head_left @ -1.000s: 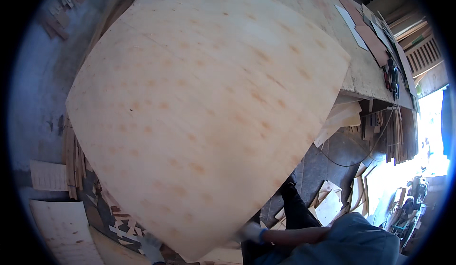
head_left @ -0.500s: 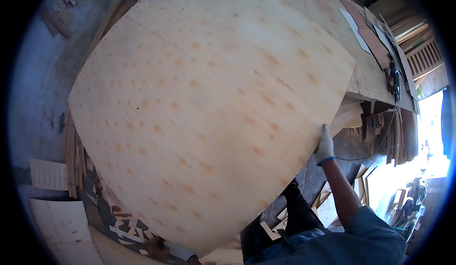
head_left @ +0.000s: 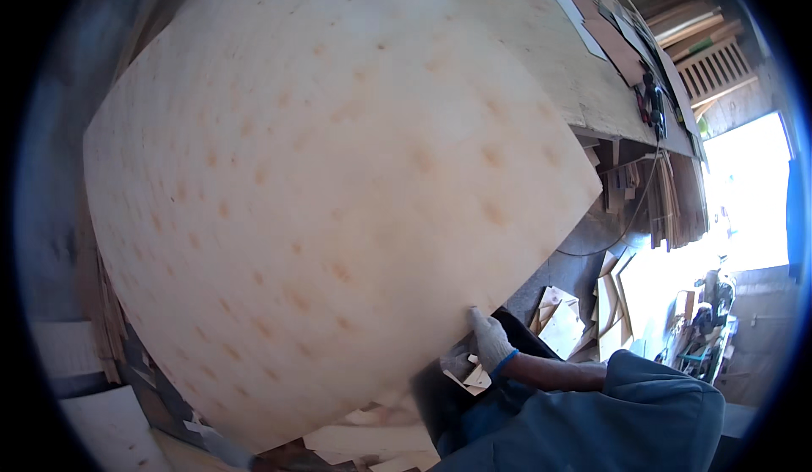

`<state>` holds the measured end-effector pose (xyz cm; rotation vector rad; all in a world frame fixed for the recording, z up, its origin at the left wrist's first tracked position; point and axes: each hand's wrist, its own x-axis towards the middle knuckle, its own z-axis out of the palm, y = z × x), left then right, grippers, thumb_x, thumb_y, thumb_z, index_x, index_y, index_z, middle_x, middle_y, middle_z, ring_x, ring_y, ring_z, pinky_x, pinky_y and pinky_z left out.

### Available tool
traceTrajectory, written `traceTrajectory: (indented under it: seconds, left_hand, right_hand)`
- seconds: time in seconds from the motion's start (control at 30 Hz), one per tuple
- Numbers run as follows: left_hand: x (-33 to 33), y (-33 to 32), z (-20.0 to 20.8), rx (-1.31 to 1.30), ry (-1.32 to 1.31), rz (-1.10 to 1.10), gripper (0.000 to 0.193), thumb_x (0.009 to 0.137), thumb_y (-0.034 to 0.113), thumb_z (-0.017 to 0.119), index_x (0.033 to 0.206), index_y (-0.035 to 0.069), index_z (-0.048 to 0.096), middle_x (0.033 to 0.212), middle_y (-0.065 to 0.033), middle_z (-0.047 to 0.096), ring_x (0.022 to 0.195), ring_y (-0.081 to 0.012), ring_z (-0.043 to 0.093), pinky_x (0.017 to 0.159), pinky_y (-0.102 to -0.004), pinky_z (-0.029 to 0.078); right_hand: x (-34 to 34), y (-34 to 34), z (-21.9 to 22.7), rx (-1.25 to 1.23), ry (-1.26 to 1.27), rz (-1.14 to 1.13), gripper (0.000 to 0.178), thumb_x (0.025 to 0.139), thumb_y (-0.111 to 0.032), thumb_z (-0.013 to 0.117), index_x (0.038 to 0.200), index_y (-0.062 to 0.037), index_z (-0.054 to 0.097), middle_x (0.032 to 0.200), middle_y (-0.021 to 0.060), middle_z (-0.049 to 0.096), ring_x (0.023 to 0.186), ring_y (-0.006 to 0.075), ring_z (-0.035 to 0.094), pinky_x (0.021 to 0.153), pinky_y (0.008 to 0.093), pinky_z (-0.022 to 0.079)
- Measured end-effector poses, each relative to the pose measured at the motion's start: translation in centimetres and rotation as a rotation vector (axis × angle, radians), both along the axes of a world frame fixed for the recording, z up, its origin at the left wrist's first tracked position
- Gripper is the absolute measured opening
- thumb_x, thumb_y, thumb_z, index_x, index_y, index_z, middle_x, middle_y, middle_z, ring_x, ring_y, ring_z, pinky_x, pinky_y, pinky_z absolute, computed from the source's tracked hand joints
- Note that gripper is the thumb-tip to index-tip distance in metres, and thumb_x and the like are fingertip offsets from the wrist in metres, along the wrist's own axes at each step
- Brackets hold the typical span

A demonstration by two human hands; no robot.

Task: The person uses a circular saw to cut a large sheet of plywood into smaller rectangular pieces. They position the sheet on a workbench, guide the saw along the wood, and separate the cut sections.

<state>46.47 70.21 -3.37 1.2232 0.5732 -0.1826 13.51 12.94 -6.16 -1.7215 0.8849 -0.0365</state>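
Note:
A large pale plywood sheet with brown knot marks fills most of the view, its far part over a workbench. My right hand, in a white knitted glove with a blue cuff, grips the sheet's near right edge, thumb on top and the other fingers hidden below. My left hand is at the sheet's near left edge, gloved, blurred and mostly cut off; it appears to hold that edge, its fingers hidden.
Pliers-like hand tools and thin board strips lie on the bench's right side. Upright offcuts stand below it. Wood scraps cover the floor at right; more boards lie at lower left.
The plywood sheet has shifted left and toward me, uncovering more of the bench. My right hand has come nearer along its edge; my left hand has moved left.

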Motion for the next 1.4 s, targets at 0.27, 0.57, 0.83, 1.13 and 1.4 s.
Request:
traceTrajectory:
  seconds: [0.27,0.57,0.83,1.13,1.4]
  left_hand:
    - [-21.8,-30.5,-2.4,-0.627,0.234,0.004,0.056,0.099,0.042,0.050,0.135,-0.001,0.046,0.136,-0.0178,0.053,0.130,-0.0322,0.045,0.112,-0.0481,0.034]
    - [-29.0,-55.1,4.2,-1.084,0.385,0.178,0.051,0.099,0.037,0.053,0.131,-0.002,0.050,0.136,-0.0159,0.054,0.130,-0.0322,0.045,0.115,-0.0493,0.030]
    - [-32.3,-72.3,8.6,-0.858,0.292,-0.002,0.042,0.100,0.029,0.051,0.129,0.000,0.053,0.135,-0.0168,0.055,0.129,-0.0331,0.046,0.115,-0.0503,0.030]
    - [-36.4,-82.6,2.6,-0.749,0.457,-0.235,0.059,0.102,0.046,0.040,0.136,-0.001,0.046,0.142,-0.0191,0.048,0.132,-0.0339,0.042,0.116,-0.0446,0.028]
    - [-36.2,-85.8,6.1,-0.652,0.452,-0.226,0.062,0.101,0.045,0.044,0.141,-0.003,0.039,0.144,-0.0217,0.044,0.135,-0.0344,0.039,0.116,-0.0450,0.029]
  right_hand:
    - [-1.3,-7.5,5.2,-0.554,-0.136,0.622,0.031,0.090,-0.032,0.061,0.110,-0.0094,0.066,0.105,0.0140,0.069,0.085,0.0292,0.069,0.075,0.0392,0.055]
    - [-11.4,-55.2,12.5,-1.037,-0.043,-0.226,0.022,0.087,-0.007,0.058,0.108,-0.0035,0.066,0.100,0.0154,0.068,0.094,0.0304,0.066,0.083,0.0368,0.052]
    - [-16.8,-86.8,15.8,-1.151,0.646,-0.568,0.056,0.087,-0.049,0.059,0.119,-0.0034,0.059,0.114,0.0241,0.064,0.104,0.0410,0.062,0.090,0.0486,0.049]
    - [-15.5,-93.7,16.8,-0.848,0.668,-0.699,0.075,0.083,-0.055,0.060,0.135,-0.0024,0.045,0.126,0.0299,0.058,0.117,0.0443,0.057,0.098,0.0483,0.045]
    - [-18.2,-92.9,22.9,-0.624,0.120,-0.545,0.033,0.087,-0.033,0.066,0.101,-0.0026,0.064,0.072,0.0029,0.060,0.057,0.0127,0.058,0.052,0.0298,0.049]
